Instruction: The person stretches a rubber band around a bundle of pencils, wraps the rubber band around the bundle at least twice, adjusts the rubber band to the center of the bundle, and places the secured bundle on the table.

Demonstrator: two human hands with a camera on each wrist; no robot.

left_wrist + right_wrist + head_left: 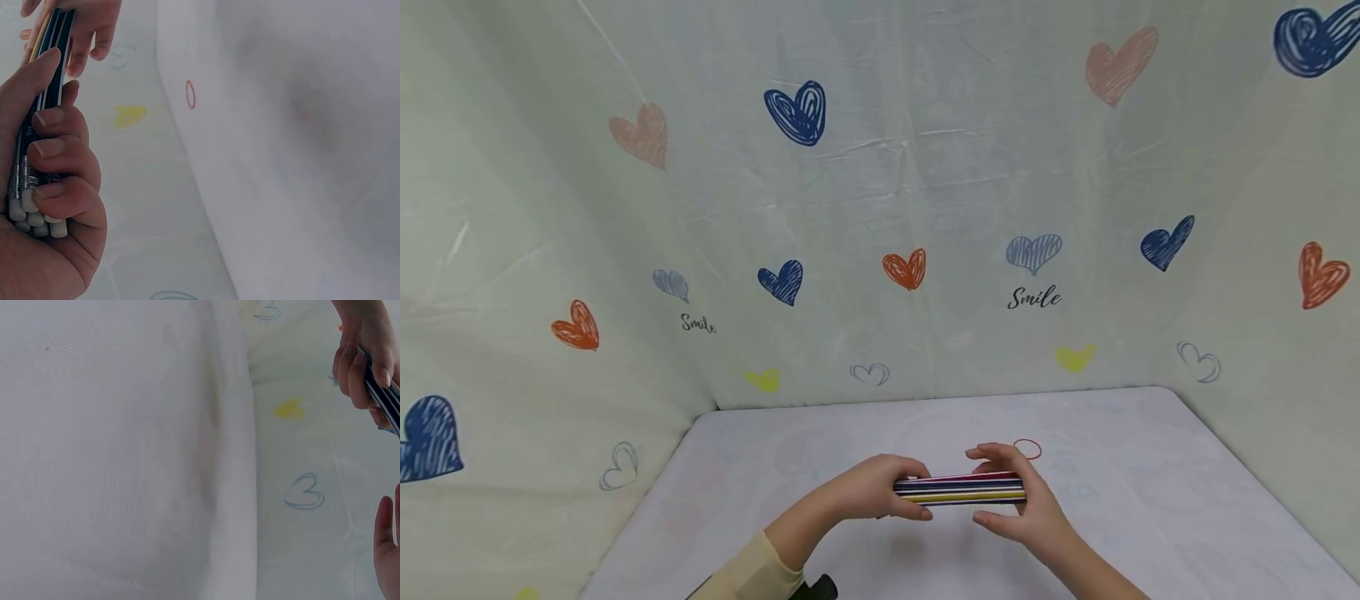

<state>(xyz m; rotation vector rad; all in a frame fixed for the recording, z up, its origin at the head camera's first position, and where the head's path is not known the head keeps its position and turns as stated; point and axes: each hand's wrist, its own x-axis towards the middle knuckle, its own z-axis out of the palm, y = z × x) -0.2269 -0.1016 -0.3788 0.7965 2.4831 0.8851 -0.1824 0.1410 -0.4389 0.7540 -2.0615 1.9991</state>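
Note:
My left hand (878, 490) grips a bundle of several pencils (958, 492), dark-striped with a yellow one and a reddish one among them. They lie level above the white table. White erasers (57, 227) on metal ferrules poke out at the heel of this hand in the left wrist view, fingers curled round the shafts. Around the bundle's other end, my right hand (1037, 504) has its thumb and fingers spread apart, with the pencil ends close to its palm. Only part of the right hand (389, 556) shows at the right wrist view's edge.
A thin red loop, like a rubber band (1027, 449), lies on the white table (820, 433) just beyond my right hand. Behind the table hangs a pale curtain (850, 192) printed with hearts. A dark rounded object (824, 587) shows below my left sleeve.

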